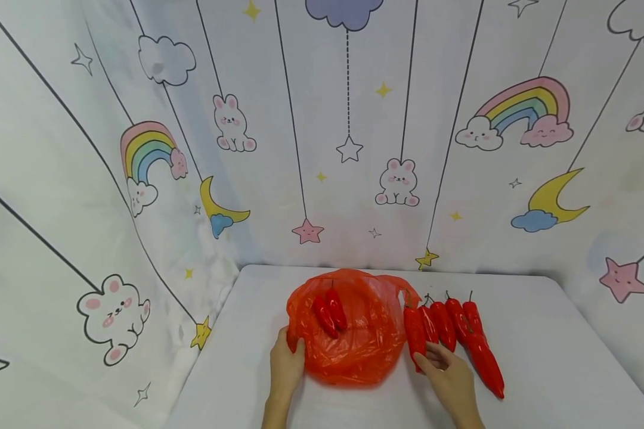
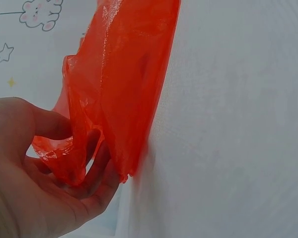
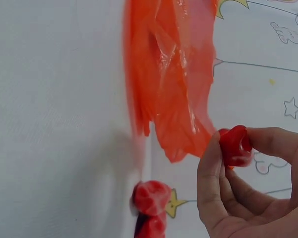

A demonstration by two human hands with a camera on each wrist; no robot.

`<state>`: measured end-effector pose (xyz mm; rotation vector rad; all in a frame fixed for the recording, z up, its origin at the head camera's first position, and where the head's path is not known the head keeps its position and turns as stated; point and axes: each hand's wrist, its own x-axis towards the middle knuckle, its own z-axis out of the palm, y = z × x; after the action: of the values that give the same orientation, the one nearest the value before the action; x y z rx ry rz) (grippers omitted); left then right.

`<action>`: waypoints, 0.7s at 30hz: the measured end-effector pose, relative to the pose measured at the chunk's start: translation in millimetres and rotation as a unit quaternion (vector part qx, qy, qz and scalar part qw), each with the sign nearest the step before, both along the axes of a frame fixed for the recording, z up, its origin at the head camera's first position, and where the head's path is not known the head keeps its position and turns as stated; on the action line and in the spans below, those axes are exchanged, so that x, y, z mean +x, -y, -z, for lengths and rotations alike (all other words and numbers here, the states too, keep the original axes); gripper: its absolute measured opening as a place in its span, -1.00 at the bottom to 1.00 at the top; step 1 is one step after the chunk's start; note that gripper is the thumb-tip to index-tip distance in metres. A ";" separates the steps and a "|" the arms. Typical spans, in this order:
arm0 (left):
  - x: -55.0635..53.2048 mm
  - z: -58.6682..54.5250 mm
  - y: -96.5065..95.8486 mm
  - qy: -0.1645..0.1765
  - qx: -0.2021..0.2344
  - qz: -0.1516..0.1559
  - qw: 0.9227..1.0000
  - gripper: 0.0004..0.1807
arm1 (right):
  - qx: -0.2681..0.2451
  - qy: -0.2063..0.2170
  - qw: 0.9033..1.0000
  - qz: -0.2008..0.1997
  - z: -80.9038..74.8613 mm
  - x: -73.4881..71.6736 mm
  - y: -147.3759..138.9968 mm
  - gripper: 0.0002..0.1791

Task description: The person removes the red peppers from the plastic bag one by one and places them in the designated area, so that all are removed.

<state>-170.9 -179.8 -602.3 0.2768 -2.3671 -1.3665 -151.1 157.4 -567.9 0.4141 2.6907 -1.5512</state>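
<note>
Nearest the camera, to the right: pinching the near end of a pepper [image 1: 415, 330] between thumb and fingertips with the right hand [image 1: 449, 375], closed snugly on it. To the left, lightly gripping the left edge of the bag [image 1: 354, 354] with the left hand [image 1: 287, 364], with fingers part-curled round the plastic. Holding the pepper at the bag's right edge, with stem to the far side; clear of the tabletop [image 1: 542, 345] or resting on it, cannot tell. Note two peppers [image 1: 335, 310] at the far left of the bag, apparently inside, and a row [image 1: 443, 327] just right of the pinched one. Best, with such slick skin, to grip firmly and nearer the middle. Raise it above the bag's edge before moving left, so as not to snag plastic or stem. Meanwhile, spread the left edge without tugging, likely to drag so light a bag.
</note>
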 end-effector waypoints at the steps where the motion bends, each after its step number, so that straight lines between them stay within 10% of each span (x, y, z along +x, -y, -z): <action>1: 0.0 0.2 0.0 0.000 -0.001 0.000 1.000 -0.56 | -0.003 0.004 1.000 0.006 0.8 0.6 -0.8 -0.19; 21: -0.7 1.6 -1.7 0.011 -0.003 -0.007 1.000 -0.56 | -0.030 0.033 0.997 0.067 5.8 13.5 -26.9 -0.19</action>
<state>-171.6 -178.1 -603.9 0.3066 -2.3831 -1.3560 -137.6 184.3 -573.7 0.6439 2.6085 -1.6144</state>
